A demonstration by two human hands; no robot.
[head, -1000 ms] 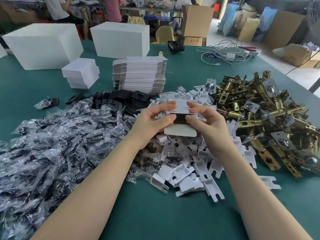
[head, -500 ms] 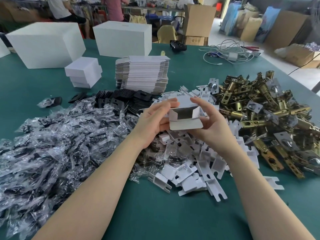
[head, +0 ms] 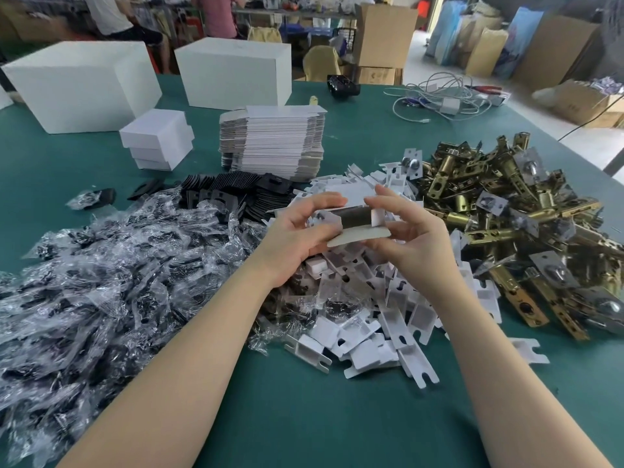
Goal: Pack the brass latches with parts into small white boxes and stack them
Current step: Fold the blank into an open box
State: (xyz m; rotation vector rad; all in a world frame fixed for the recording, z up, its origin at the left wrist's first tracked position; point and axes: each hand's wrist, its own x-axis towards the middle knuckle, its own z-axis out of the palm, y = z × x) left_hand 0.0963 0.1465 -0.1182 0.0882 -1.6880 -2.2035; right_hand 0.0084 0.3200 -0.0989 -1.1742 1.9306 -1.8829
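Box half-formed, flap crush risk
We pinch the box [head: 354,224] with left hand [head: 297,238] and right hand [head: 415,241]; squeezing could crease it above the inserts [head: 371,332].

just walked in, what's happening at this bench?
A person is folding up a small white box, held above the green table with the left hand and right hand gripping its ends. Its near side is open and it looks empty. The brass latches lie piled to the right, bagged parts to the left, flat box blanks and a few finished boxes behind.
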